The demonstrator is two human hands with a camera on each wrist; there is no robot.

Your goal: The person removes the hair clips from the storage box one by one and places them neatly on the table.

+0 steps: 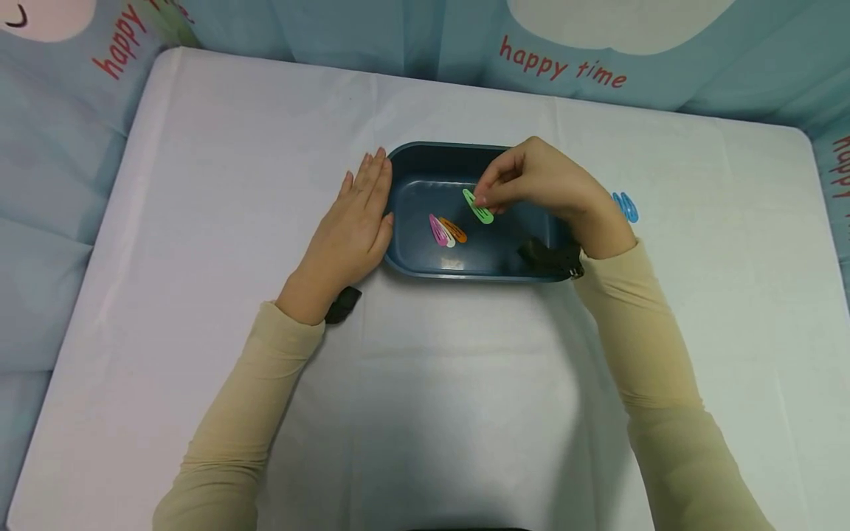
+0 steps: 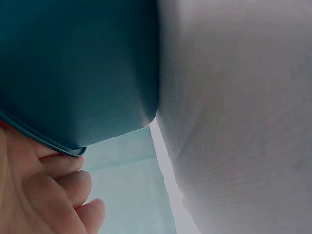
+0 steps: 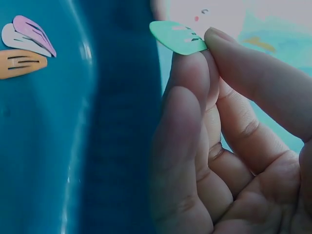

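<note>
A green snap hair clip [image 1: 478,207] is pinched between the thumb and fingers of my right hand [image 1: 538,177], held above the dark blue tray [image 1: 412,262]. The right wrist view shows the green clip [image 3: 179,38] at the fingertips. Inside the tray lie a pink hair clip [image 1: 437,230], a white hair clip [image 1: 449,240] and an orange hair clip [image 1: 454,229], fanned close together. My left hand [image 1: 352,221] rests against the tray's left end, its fingers straight along the side. From the left wrist, the hand [image 2: 48,190] touches the rim of the tray.
Blue hair clips [image 1: 625,207] lie on the white tabletop [image 1: 465,383], right of the tray and beyond my right wrist. Black straps [image 1: 342,305] sit at both wrists. A light blue curtain [image 1: 332,33] with printed red words hangs behind the table's far edge.
</note>
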